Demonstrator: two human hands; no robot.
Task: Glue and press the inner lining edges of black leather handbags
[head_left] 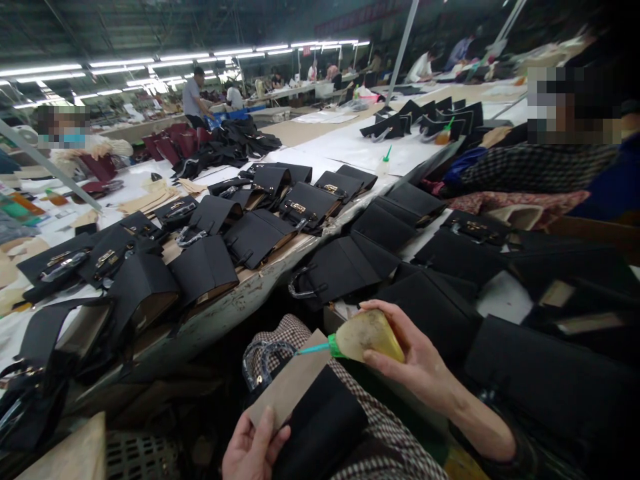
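My right hand (405,347) is wrapped round a glue bottle (367,335) of yellowish liquid, tilted so that its thin green nozzle points left. The nozzle tip lies over the upper part of a beige strip (295,380); whether it touches cannot be made out. Between thumb and fingers, my left hand (257,440) pinches the strip's lower end. Under the strip, a black handbag (325,420) rests on my lap over checked cloth. Its handle (260,363), wrapped in clear plastic, sticks out to the left.
Many black handbags (260,237) cover the table (240,307) ahead, with more bags (430,313) stacked at my right. Another glue bottle (384,163) stands farther back. A plastic basket (143,457) is at lower left. A co-worker in a checked sleeve (540,170) sits at right.
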